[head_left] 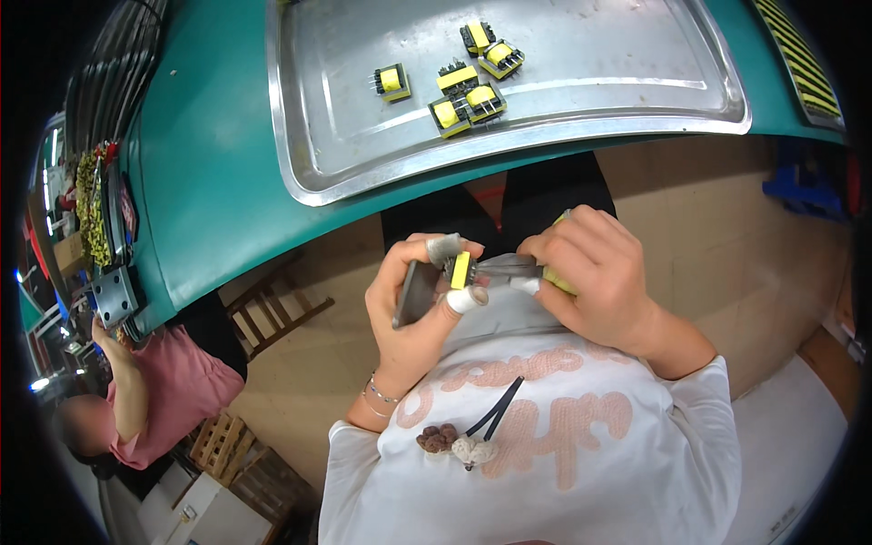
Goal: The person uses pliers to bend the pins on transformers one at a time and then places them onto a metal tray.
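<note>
In front of my lap, my left hand (413,300) grips a small transformer (462,270) with yellow tape and dark pins between thumb and forefinger. A dark grey flat block (417,292) lies against the same palm. My right hand (590,272) is closed around a hand tool with yellow-green handles (556,280); its narrow metal end (509,270) points at the transformer. Whether the tip touches the pins I cannot tell. Pale wraps cover my left thumb, left forefinger and right thumb.
Beyond my hands a metal tray (313,173) on the green table (209,209) holds several yellow-and-black transformers (457,80). At the left a person in pink (186,372) works by a metal block (115,295). A yellow-and-black striped piece (799,54) lies at the far right.
</note>
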Action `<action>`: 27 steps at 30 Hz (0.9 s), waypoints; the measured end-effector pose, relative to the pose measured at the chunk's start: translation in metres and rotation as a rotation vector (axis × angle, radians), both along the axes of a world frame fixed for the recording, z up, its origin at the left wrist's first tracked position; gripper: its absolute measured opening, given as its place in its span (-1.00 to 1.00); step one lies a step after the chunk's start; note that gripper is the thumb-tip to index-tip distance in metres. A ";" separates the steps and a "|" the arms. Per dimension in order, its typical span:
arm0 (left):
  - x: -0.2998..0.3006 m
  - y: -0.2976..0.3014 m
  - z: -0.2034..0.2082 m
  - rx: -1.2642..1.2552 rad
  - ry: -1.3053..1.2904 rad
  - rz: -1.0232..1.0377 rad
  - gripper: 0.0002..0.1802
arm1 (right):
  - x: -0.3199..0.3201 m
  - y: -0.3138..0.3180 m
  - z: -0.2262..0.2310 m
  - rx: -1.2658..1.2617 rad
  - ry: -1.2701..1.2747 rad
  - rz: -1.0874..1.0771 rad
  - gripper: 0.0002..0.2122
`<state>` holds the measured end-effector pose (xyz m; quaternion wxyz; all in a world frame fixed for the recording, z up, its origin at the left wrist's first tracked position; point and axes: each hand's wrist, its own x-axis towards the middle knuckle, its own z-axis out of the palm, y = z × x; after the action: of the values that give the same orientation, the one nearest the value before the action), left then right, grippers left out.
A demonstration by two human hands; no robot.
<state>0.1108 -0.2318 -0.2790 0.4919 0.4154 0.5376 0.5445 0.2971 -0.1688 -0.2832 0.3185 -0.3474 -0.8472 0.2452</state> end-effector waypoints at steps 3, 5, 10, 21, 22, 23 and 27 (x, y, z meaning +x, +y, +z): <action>-0.008 0.009 0.034 -0.144 -0.262 0.004 -0.54 | -0.005 0.007 0.033 -0.184 0.128 0.043 -0.72; -0.015 0.015 0.058 -0.108 -0.523 -0.068 -0.55 | -0.010 0.011 0.058 -0.299 0.203 0.080 -0.72; -0.013 0.022 0.112 -0.199 -0.585 -0.160 -0.32 | -0.026 0.015 0.106 -0.722 0.509 0.148 -0.74; -0.028 0.033 0.189 -0.086 -0.313 -0.119 -0.58 | -0.049 0.021 0.173 -0.945 0.687 0.194 -0.73; -0.028 0.031 0.190 -0.033 -0.237 -0.091 -0.59 | -0.049 0.020 0.176 -0.942 0.683 0.196 -0.73; -0.030 0.031 0.184 0.026 -0.208 -0.043 -0.61 | -0.051 0.020 0.180 -0.996 0.745 0.183 -0.74; -0.052 0.021 0.171 0.144 -0.611 0.067 -0.47 | -0.062 0.011 0.184 -1.181 0.826 0.168 -0.75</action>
<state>0.0587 -0.2105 -0.1078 0.5818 0.2486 0.3381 0.6967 0.2351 -0.1576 -0.0996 0.3519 -0.2742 -0.4078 0.7967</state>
